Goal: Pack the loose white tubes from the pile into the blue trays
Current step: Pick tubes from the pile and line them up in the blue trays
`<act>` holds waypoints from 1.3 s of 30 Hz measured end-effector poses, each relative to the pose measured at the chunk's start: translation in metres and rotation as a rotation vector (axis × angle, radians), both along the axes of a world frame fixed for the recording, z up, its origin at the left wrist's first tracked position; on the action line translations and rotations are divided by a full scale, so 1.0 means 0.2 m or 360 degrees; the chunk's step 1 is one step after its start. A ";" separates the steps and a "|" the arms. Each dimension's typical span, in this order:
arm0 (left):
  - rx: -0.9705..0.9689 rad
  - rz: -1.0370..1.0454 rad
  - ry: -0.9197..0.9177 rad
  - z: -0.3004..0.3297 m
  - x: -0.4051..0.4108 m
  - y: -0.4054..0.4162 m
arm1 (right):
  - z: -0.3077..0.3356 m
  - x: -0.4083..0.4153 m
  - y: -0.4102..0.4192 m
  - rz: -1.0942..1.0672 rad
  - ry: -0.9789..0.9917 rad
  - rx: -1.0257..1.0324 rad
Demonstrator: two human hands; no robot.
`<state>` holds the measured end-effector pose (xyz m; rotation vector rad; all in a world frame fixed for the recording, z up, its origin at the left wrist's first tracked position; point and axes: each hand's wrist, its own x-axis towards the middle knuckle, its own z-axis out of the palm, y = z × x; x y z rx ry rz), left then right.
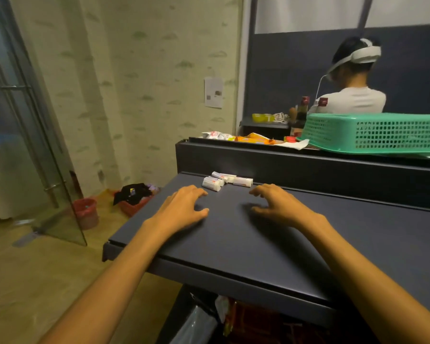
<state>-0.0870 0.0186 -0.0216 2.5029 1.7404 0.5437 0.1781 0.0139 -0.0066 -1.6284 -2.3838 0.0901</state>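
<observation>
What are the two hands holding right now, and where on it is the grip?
Nothing. The left hand and right hand rest empty on the dark table, short of the white tubes.

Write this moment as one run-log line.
left hand: open, on table | right hand: open, on table | white tubes: untouched | blue trays: not visible
</observation>
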 end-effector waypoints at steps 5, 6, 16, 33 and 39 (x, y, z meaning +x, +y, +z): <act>-0.0018 -0.0125 0.0015 0.00 -0.02 0.20 | -0.02 -0.05 0.12 -0.0148 0.0006 0.0015; -0.0022 -0.0147 0.0014 0.00 -0.01 0.24 | -0.02 -0.06 0.15 -0.0169 -0.0002 0.0018; 0.0003 -0.0243 0.0042 -0.02 0.04 0.55 | -0.04 -0.06 0.45 -0.0239 0.0015 0.0056; -0.0017 -0.0267 0.0009 -0.01 0.01 0.59 | -0.08 -0.01 0.51 -0.0225 0.0070 0.0005; 0.0101 -0.0311 0.0000 0.03 0.07 0.53 | -0.05 0.05 0.40 -0.0185 0.0211 0.0079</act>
